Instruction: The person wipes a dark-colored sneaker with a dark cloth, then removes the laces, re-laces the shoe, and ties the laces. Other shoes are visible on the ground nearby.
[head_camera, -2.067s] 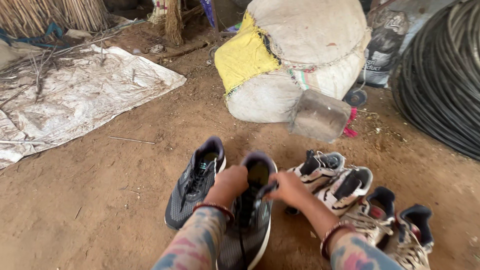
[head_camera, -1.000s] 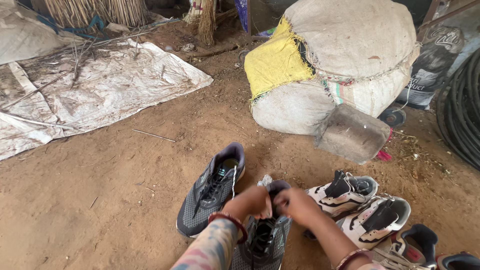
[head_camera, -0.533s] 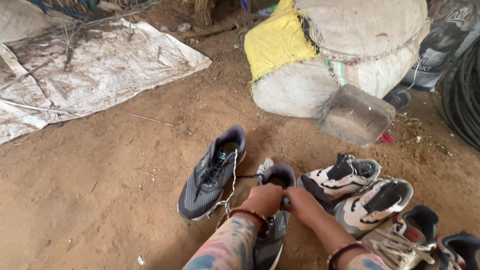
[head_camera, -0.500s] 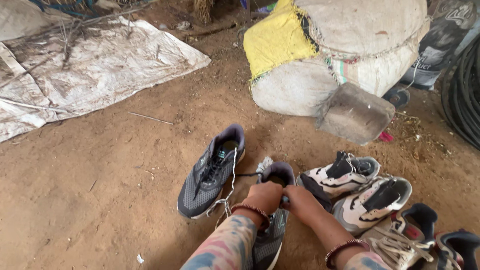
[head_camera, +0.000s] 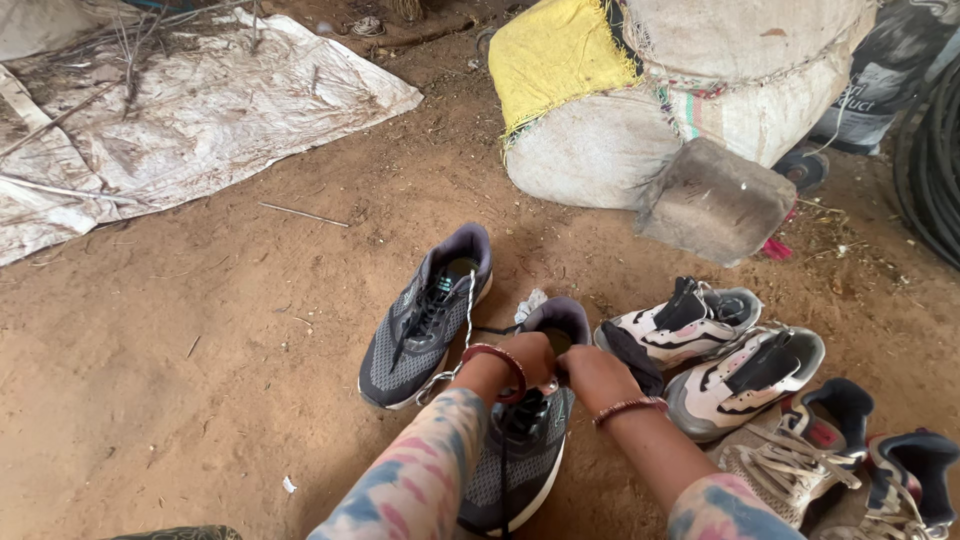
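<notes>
Grey running shoe (head_camera: 525, 440) lay heel-away beneath both hands, left hand (head_camera: 525, 357) and right hand (head_camera: 590, 372) pinching its laces.

Your left hand (head_camera: 522, 357) and right hand (head_camera: 590, 372) meet over the collar of a dark grey shoe (head_camera: 520, 445) on the dirt floor (head_camera: 180, 380) — fingers closed at its laces. Its mate (head_camera: 425, 315) lies just to the left, a lace trailing across. White-and-black sneakers (head_camera: 715, 350) sit to the right — behind them, a stuffed sack (head_camera: 640, 100) and a white tarp (head_camera: 190, 110).
</notes>
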